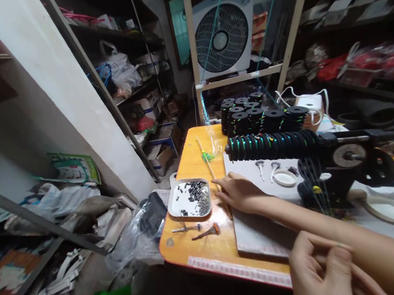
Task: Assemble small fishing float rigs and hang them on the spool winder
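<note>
My right hand (241, 191) reaches across to the left side of the orange table, palm down. Its fingers close over a thin wooden stick (205, 158) that lies there with a green tuft (206, 156) on it. Close to the camera, my left hand (323, 270) is curled, thumb and fingers pinched together; whatever lies between them is too small to make out. Left of my right hand is a white tray (172, 207) of small black and metal pieces. Below it lie a brush-like tool (207, 232) and a thin metal tool (186, 229).
A black machine (347, 156) carries a row of black rings (276, 143) above a grey board (252, 232). Stacked black spools (252, 116) stand behind. Small white dishes (285, 177) sit on the board. A box fan (220, 31) and thin hanging threads are at the back.
</note>
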Demonstrator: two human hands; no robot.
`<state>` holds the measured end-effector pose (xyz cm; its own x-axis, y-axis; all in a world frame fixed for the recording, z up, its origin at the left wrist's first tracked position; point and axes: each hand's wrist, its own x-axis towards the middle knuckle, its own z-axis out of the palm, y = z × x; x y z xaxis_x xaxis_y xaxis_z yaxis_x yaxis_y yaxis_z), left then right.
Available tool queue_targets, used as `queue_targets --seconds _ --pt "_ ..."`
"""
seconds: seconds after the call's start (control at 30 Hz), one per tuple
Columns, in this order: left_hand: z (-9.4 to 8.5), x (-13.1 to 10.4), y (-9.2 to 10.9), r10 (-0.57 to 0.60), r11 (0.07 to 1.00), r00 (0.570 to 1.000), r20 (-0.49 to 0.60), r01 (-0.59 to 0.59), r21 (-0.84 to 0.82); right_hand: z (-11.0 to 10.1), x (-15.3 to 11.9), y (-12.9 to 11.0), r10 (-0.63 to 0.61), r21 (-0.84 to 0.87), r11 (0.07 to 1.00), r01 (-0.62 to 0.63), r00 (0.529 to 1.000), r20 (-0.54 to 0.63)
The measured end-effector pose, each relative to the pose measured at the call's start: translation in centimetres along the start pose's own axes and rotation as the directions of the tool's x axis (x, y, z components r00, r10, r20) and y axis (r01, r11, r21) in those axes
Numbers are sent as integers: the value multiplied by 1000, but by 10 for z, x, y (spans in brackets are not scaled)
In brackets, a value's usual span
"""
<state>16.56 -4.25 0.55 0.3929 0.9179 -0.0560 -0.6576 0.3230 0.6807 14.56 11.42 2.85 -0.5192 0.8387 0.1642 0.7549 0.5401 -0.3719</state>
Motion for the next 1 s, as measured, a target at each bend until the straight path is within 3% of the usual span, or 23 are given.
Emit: queue_targets --seconds 0.17,0.27,0.4,0.5,0.67,0.83,1.0 --pt "-8 3 -3 56 998 998 32 -55 -38 10 40 6 144 137 981 -135 988 -60" --pt "-14 5 -6 47 998 998 37 -45 -48 -6 51 14 202 297 941 -165 974 -99" --pt "-15 7 -6 33 998 998 52 -30 -54 -28 55 16 209 498 860 -115 968 -138" --pt "-12 7 -1 -9 998 998 57 12 -56 -29 50 8 147 590 806 -56 983 -107" --pt "-7 6 12 -71 997 997 40 71 7 -9 34 -14 -24 652 757 35 999 -25" --pt "-5 3 16 -43 999 995 89 46 -21 5 23 -25 -117 566 822 66 992 54" --pt "-4 3 15 -39 999 995 86 41 -21 -9 2 -16 -246 415 893 175 961 124"
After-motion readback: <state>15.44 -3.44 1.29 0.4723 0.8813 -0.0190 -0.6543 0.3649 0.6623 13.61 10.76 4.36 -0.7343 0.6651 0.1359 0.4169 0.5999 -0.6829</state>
